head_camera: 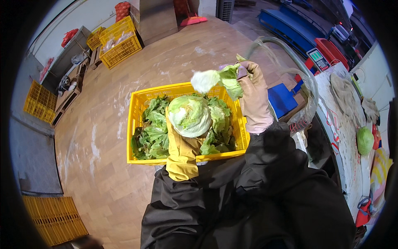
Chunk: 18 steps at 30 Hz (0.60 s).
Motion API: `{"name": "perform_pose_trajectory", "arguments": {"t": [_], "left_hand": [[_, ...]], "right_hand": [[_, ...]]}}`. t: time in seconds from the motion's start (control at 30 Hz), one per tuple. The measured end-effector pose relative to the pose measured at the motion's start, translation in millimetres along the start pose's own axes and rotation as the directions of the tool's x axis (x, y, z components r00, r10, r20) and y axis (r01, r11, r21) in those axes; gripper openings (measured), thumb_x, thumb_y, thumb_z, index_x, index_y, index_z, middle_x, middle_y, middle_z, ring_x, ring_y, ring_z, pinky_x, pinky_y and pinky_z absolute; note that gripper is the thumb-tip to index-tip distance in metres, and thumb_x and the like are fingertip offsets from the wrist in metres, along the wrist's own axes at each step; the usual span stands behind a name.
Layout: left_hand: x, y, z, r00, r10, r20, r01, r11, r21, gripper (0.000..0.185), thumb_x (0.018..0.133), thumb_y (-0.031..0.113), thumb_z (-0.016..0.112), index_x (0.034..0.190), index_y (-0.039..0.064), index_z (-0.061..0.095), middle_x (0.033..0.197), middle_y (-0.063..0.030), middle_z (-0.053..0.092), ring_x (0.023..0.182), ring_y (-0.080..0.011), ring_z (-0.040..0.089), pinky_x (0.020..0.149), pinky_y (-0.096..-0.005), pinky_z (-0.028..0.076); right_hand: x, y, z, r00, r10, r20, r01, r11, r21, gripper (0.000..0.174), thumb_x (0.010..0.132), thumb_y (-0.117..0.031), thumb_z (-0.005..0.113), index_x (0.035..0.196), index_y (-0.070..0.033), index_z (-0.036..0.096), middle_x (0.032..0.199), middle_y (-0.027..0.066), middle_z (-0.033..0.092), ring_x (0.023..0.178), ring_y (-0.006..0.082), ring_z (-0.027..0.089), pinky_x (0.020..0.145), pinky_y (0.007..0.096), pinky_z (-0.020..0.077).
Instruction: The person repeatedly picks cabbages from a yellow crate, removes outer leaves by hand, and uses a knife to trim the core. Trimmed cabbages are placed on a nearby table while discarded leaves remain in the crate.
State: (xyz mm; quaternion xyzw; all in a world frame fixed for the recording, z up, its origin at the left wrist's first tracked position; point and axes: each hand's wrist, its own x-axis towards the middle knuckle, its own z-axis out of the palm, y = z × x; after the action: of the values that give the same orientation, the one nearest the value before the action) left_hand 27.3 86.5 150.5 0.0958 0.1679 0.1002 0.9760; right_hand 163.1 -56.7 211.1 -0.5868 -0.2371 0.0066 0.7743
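Note:
My left hand [183, 149], in a yellow work glove, holds a trimmed head of iceberg lettuce [190, 116] from below. The head is pale green, with a brownish patch near its top. Up and to the right, my right hand [252, 88], in a tan and pinkish glove, pinches a loose lettuce leaf [230, 80], whose pale end hangs out to the left, apart from the head. Beneath both hands is a yellow plastic crate [148, 162]. Loose outer lettuce leaves [157, 124] fill much of it, some dark and browned.
To my right, a worn white table [345, 130] carries gloves [345, 93], a green lettuce head [365, 140] and a scale display [317, 59]. A curved metal tube [300, 63] draped with plastic film rises beside the crate. More yellow crates [121, 49] stand along the far wall, near wooden pallets [70, 93].

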Motion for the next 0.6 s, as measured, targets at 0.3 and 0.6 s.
{"name": "perform_pose_trajectory", "arguments": {"t": [0.3,0.6], "left_hand": [[1,0,8,0.980,0.193,-0.043,-0.188,0.977,0.101,0.063,0.096,0.064,0.046,0.136,0.015,0.052,0.131,-0.0122,0.060,0.113,-0.0334,0.063,0.094,-0.0551,0.056],[-5,-8,9,0.965,0.261,0.000,-0.252,0.933,0.256,0.058,0.099,0.060,0.048,0.133,0.015,0.055,0.117,-0.0053,0.066,0.104,-0.0214,0.065,0.089,-0.0406,0.056]], "right_hand": [[-36,-5,18,0.957,-0.086,0.276,0.201,0.884,-0.422,0.027,0.090,-0.018,0.073,0.109,-0.001,0.064,0.103,0.0113,0.064,0.089,0.0209,0.065,0.081,0.0326,0.0528],[-52,-16,45,0.913,0.000,0.408,0.292,0.697,-0.655,0.039,0.082,-0.024,0.076,0.109,0.000,0.061,0.104,0.0194,0.059,0.100,0.0370,0.059,0.086,0.0443,0.0497]]}}
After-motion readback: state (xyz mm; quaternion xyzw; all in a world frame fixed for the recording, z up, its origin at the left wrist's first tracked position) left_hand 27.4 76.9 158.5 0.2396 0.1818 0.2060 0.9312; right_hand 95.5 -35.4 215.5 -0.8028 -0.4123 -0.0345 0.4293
